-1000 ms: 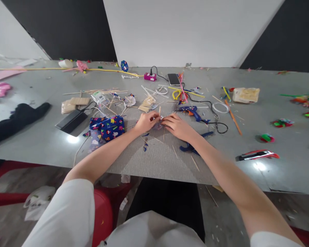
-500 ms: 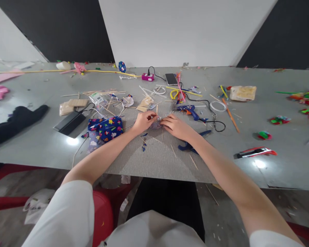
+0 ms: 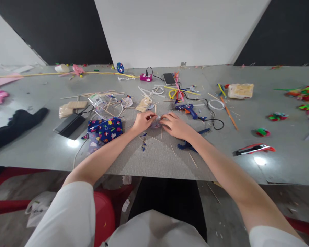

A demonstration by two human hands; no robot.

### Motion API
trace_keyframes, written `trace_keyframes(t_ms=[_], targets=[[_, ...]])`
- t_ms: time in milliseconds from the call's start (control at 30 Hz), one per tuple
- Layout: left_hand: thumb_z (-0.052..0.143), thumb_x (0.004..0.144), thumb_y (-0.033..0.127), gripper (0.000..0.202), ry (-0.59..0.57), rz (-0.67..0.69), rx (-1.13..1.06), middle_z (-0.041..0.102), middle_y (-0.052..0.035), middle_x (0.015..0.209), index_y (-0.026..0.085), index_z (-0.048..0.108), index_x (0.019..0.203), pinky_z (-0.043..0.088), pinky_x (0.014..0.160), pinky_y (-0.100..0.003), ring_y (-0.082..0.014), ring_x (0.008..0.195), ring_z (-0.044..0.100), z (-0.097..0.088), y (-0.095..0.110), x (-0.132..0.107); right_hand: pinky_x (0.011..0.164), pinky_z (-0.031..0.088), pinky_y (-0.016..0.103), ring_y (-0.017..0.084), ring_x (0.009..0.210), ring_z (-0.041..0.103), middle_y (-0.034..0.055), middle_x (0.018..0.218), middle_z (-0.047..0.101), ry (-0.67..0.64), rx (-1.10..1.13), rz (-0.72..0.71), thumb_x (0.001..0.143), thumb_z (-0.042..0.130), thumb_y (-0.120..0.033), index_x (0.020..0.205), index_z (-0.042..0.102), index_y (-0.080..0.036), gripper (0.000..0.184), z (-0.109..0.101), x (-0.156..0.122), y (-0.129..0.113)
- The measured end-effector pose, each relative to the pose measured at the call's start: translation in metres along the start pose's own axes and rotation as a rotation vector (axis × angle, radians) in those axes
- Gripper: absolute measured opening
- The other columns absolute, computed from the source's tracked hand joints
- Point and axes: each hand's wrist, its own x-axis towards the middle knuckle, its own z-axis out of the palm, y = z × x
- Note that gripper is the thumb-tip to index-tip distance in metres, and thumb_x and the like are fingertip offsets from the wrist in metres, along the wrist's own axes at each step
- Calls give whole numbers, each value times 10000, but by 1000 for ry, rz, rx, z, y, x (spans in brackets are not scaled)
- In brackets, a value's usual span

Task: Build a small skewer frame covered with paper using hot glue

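At the middle of the grey table (image 3: 154, 157), both hands meet around a small pale, see-through-looking piece (image 3: 156, 122), mostly covered by fingers. My left hand (image 3: 143, 122) is closed, thumb and fingertips pinched at the piece's left side, beside a short wooden stick (image 3: 156, 109) standing up behind it. From the other side, the curled fingers of my right hand (image 3: 176, 126) press against the piece. Under my right forearm lies a dark blue pliers-like tool (image 3: 186, 145). A blue hot glue gun (image 3: 189, 109) rests just beyond that hand.
Left of my hands are a blue patterned cloth bundle (image 3: 109, 129) and a black box (image 3: 69, 124). Wooden sticks (image 3: 144, 104) lie behind. A purple power adapter (image 3: 146, 77) and phone (image 3: 169, 79) sit farther back. At right are a red-and-black utility knife (image 3: 254, 149) and an orange stick (image 3: 229, 113).
The view has shifted slightly. Both hands stay around the small pale piece, with hardly any visible change in the fingers.
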Motion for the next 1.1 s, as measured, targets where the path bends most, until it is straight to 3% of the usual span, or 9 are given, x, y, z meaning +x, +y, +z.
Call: trace_keyframes(t_ms=[200,500,800,933,1100], targets=[[658,984,513,349,-13,12,13,781,-41,826,187,774,939,485,608,-243,-129,633,644,-1,0,0,1172,470,594,332,1388,458,101,1484,614,-4,16,-27,1009,540,-195,1477,623,-266,480,1,0,0],[662,989,503,341,-18,30,15,789,-49,850,184,773,945,502,635,-250,-139,665,666,-1,-3,0,1157,475,576,340,1362,478,100,1426,673,-36,18,-26,1031,523,-220,1482,623,-225,462,5,-1,1],[662,995,482,325,-16,48,20,776,-40,824,180,771,949,483,633,-241,-125,647,650,-2,-3,1,1165,460,564,338,1352,476,107,1456,640,-18,18,-13,1023,509,-206,1474,612,-224,463,4,-1,1],[677,985,471,309,20,29,31,772,-34,820,179,770,942,476,631,-241,-119,629,629,-2,-1,0,1127,476,564,344,1296,502,151,1345,624,31,-17,72,1023,522,-228,1360,663,-214,366,0,-1,2],[671,989,467,304,41,-8,18,784,-33,856,182,772,955,476,631,-233,-113,632,629,-4,3,0,1073,476,546,340,1217,516,127,1262,615,-40,-57,90,1027,571,-291,1196,715,-242,227,9,-3,11]])
